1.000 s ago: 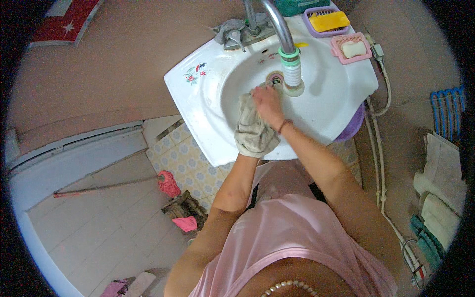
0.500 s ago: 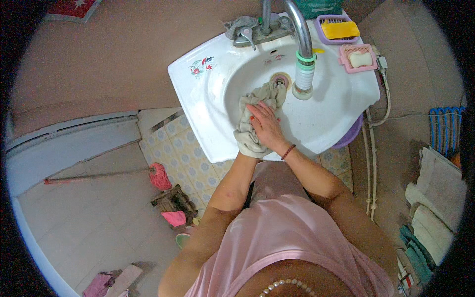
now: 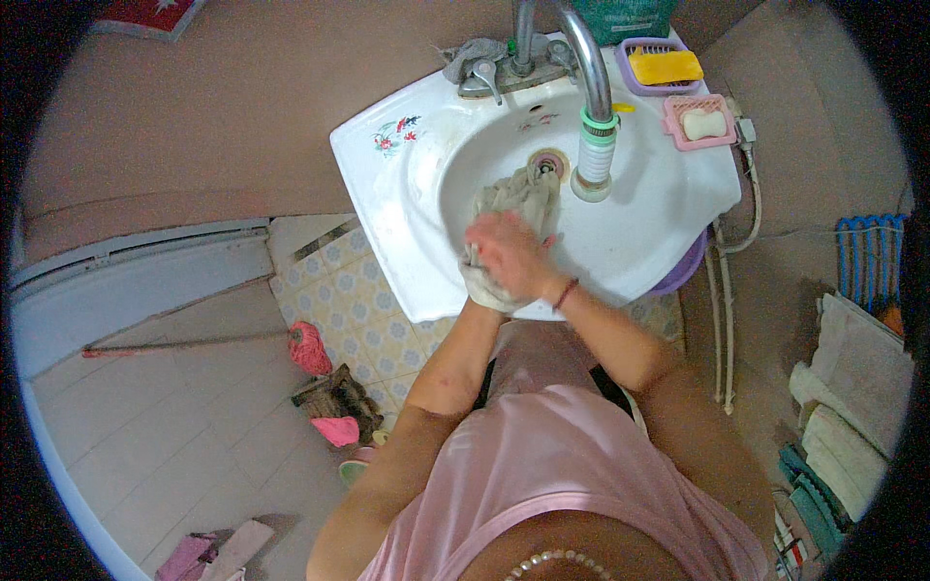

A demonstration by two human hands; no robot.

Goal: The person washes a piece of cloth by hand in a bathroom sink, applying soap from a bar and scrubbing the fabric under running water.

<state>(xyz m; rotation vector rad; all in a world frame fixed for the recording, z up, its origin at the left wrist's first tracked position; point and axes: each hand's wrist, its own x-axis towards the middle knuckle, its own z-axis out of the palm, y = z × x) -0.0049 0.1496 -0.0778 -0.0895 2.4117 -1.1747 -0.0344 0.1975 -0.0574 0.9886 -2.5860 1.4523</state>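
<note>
Bunched in the white washbasin [image 3: 659,223] is a wet-looking, greyish-white cloth [image 3: 518,198], its far end near the drain. My right hand [image 3: 509,254], somewhat blurred, lies over the cloth with its fingers curled into it. Beneath, the cloth covers my left hand at the basin's near edge; only my left forearm [image 3: 455,363] shows, so its fingers are hidden. Just right of the cloth, the curved metal tap [image 3: 593,77] ends in a white and green spout extension [image 3: 598,155]. I cannot see running water.
On the basin's right rim are a purple dish [image 3: 635,82] with a yellow bar [image 3: 666,67] and a pink dish [image 3: 675,123] with white soap [image 3: 704,124]. A grey rag [image 3: 475,53] lies by the tap handles. Towels [image 3: 857,378] hang right; a pink mop head [image 3: 308,349] is on the left floor.
My right hand has drawn slightly nearer and left along the cloth, and its fingers have gone from stretched out to curled. The left forearm stays nearly where it was.
</note>
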